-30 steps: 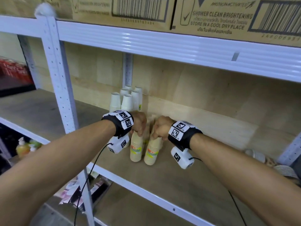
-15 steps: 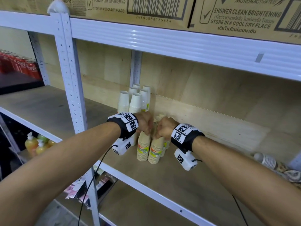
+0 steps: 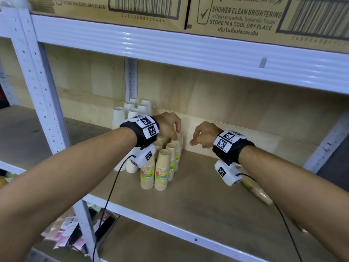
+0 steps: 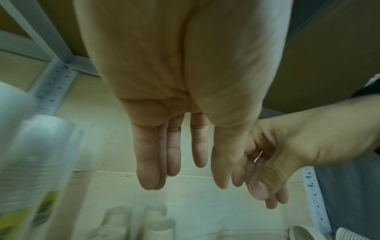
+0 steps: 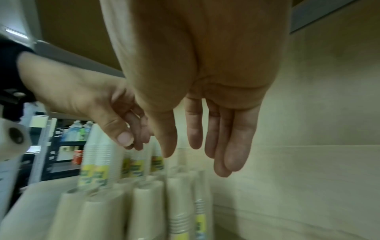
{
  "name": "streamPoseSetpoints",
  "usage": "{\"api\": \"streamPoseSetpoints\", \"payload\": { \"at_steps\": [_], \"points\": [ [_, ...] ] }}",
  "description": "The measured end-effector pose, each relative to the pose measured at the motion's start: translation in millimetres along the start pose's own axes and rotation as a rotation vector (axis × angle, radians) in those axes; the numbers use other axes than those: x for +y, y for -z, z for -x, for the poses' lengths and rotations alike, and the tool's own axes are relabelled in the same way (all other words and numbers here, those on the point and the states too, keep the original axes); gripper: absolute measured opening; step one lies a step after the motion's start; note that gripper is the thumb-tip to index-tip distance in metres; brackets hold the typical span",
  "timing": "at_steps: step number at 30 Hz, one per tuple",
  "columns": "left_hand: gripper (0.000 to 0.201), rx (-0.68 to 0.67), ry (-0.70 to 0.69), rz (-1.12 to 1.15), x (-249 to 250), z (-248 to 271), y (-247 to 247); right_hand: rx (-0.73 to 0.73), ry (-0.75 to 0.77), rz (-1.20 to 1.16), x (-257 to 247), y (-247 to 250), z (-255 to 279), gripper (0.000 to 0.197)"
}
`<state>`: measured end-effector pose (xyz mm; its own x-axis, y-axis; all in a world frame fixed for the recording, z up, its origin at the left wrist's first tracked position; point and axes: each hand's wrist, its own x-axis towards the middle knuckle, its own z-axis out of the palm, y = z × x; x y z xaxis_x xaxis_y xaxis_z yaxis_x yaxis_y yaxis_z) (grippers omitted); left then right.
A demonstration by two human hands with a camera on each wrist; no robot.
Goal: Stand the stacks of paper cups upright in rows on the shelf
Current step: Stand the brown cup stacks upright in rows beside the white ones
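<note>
Head view: wooden shelf (image 3: pixel 198 188) on white racking (image 3: pixel 35 87), both hands' fingers (image 4: pixel 197 146) loose, holding nothing.

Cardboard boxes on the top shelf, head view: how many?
2. The left box fills the upper left of the view; the right box stands right beside it. More may lie outside the frame.
</note>
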<state>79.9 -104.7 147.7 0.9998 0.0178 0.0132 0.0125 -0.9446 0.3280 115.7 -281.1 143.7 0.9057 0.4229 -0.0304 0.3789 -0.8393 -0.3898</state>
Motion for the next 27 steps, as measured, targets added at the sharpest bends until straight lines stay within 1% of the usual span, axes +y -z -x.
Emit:
{"api": "streamPoseSetpoints", "payload": {
  "at_steps": [3, 6, 9, 12, 16, 19, 20, 22, 24, 27],
  "points": [
    [0.027, -0.025, -0.058, 0.027, 25, -16, -5, 0.022, -0.058, 0.035, 28, 21, 7, 0.032],
    [0.030, -0.055, -0.127, 0.012, 50, -34, -16, 0.057, -0.136, 0.016, 60, 38, 15, 0.032],
    [0.031, -0.080, -0.174, 0.026, 73, -53, -34, 0.078, -0.213, 0.022, 95, 45, 24, 0.030],
    [0.031, -0.086, -0.217, 0.055, 96, -71, -52, 0.086, -0.283, 0.087, 124, 47, 37, 0.032],
    [0.031, -0.091, -0.300, 0.081, 126, -93, -75, 0.086, -0.386, 0.151, 160, 40, 50, 0.031],
    [0.034, -0.119, -0.340, 0.085, 144, -110, -93, 0.054, -0.444, 0.171, 184, 31, 59, 0.042],
    [0.035, -0.130, -0.348, 0.080, 149, -116, -99, 0.055, -0.454, 0.161, 190, 29, 62, 0.045],
    [0.037, -0.148, -0.356, 0.081, 157, -128, -112, 0.060, -0.476, 0.143, 204, 23, 65, 0.042],
    [0.039, -0.166, -0.356, 0.097, 164, -140, -125, 0.072, -0.508, 0.043, 219, 13, 67, 0.038],
    [0.041, -0.190, -0.354, 0.108, 173, -158, -145, 0.087, -0.490, -0.011, 242, -5, 63, 0.041]
  ]
}}
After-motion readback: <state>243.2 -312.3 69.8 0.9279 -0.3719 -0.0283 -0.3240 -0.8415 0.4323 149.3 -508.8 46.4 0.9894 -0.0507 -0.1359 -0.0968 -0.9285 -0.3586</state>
